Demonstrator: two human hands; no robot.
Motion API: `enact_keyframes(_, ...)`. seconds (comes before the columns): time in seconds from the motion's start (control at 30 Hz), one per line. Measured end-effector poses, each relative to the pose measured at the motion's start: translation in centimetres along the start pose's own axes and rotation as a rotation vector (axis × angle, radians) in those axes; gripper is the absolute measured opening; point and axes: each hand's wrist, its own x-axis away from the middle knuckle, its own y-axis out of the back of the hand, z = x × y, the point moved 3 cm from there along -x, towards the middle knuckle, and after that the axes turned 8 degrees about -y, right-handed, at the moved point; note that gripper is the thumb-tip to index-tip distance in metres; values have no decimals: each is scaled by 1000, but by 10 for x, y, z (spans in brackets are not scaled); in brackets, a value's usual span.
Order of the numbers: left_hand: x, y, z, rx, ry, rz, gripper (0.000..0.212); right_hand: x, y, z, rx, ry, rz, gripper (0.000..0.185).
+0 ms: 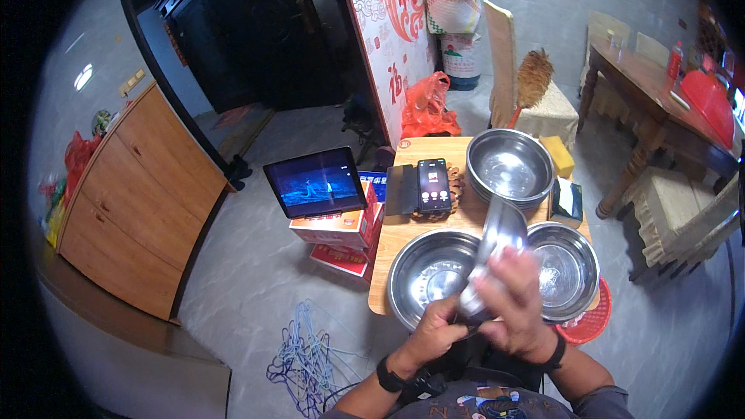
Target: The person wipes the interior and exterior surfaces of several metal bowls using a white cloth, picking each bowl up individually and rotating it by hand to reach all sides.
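Note:
My left hand (437,326) grips the near rim of a stainless steel bowl (505,227), which is tilted on edge and blurred. Over that bowl's right side lies my right hand (515,302), fingers spread and blurred; whether it holds a cloth cannot be told. Below and to the left is a wide steel basin (430,273) on the wooden table (381,279). Another steel basin (561,270) sits to the right of my hands. Behind them stands a stack of steel bowls (510,166) at the table's back right.
A phone (433,186) in a folding case, a yellow sponge (557,156) and a tissue pack (566,201) lie on the table. A tablet (317,183) leans on boxes to the left. Clothes hangers (302,361) lie on the floor; a red basket (588,317) stands below right.

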Motion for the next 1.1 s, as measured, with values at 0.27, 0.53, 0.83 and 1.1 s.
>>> enact_keyframes(0.27,-5,2,-12,284,87,42,59,-17,2,-37,-202,-36,-162,54)
enact_keyframes(0.53,-13,27,-19,799,-15,-321,63,21,-19,-72,-468,-476,-175,67)
enact_keyframes(0.83,-11,29,10,928,120,-276,46,31,-24,0,-82,-1,209,59)
enact_keyframes(1.1,-13,19,-17,900,139,-418,47,0,-13,-56,-112,-214,46,64)
